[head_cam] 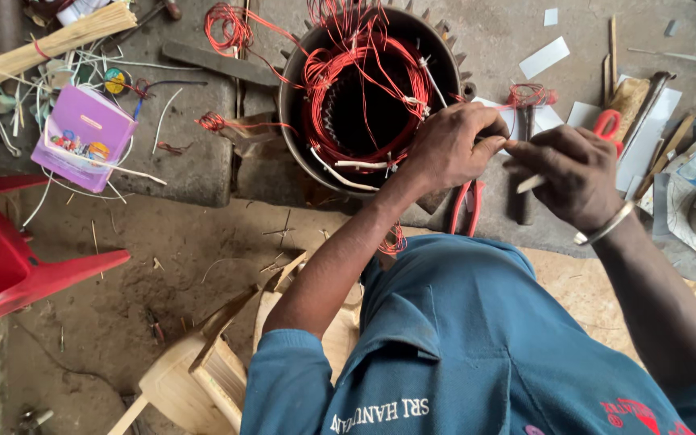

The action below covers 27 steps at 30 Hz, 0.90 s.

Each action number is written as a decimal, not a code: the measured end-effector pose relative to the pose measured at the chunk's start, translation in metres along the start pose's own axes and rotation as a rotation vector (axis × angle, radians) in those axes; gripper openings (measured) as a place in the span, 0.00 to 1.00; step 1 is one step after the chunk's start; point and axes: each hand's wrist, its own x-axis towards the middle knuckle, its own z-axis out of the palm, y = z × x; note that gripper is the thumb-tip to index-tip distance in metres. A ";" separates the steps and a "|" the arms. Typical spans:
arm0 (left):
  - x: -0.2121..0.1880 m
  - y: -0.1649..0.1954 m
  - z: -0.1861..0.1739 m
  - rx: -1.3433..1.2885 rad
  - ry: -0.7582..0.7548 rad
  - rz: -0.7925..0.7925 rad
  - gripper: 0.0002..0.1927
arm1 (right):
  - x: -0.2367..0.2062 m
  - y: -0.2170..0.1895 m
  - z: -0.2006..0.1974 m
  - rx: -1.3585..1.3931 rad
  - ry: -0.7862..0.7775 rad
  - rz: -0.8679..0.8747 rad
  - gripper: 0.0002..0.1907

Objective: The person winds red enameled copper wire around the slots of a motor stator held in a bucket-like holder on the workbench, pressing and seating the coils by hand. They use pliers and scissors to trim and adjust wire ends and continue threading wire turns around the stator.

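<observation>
The fingertips are hard to make out where both hands meet. The left hand (pixel 451 147) rests on the rim of the motor stator (pixel 368 89), just beside its red winding wire (pixel 340 72), fingers pinched together. The right hand (pixel 571 173), wrist bent inward, is clamped on a thin white sleeve (pixel 530 184). Red pliers (pixel 467 205) lie half hidden beneath.

Red wire coils (pixel 340 89) fill the dark stator (pixel 292 105), beside a purple box (pixel 82 137) and red chair (pixel 10 266).
</observation>
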 end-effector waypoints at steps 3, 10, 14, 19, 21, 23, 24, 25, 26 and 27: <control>0.002 0.002 -0.001 0.000 -0.049 -0.035 0.08 | -0.013 0.019 0.015 0.298 -0.039 0.584 0.14; 0.003 0.003 0.001 -0.020 -0.009 -0.096 0.08 | -0.052 0.025 0.033 1.563 0.208 1.314 0.18; 0.005 -0.002 0.004 -0.067 -0.012 -0.081 0.09 | -0.071 0.004 0.035 1.775 0.335 1.232 0.21; 0.004 -0.002 0.002 -0.073 -0.033 -0.099 0.10 | -0.071 0.004 0.044 1.271 0.199 1.062 0.16; 0.005 -0.001 0.000 -0.094 -0.060 -0.135 0.10 | -0.059 0.005 0.058 1.046 0.216 0.957 0.16; 0.004 0.000 -0.001 -0.086 -0.058 -0.128 0.10 | -0.044 0.000 0.074 0.935 0.247 0.899 0.15; 0.003 0.000 -0.001 -0.083 -0.056 -0.123 0.10 | -0.038 -0.003 0.078 0.879 0.262 0.868 0.15; 0.002 0.000 -0.001 -0.065 -0.027 -0.098 0.10 | -0.035 -0.006 0.079 0.732 0.244 0.859 0.15; 0.001 0.000 -0.001 -0.050 -0.003 -0.075 0.09 | -0.033 -0.009 0.076 0.584 0.227 0.854 0.17; 0.001 0.000 0.000 -0.038 0.022 -0.051 0.09 | -0.033 -0.010 0.071 0.434 0.207 0.848 0.20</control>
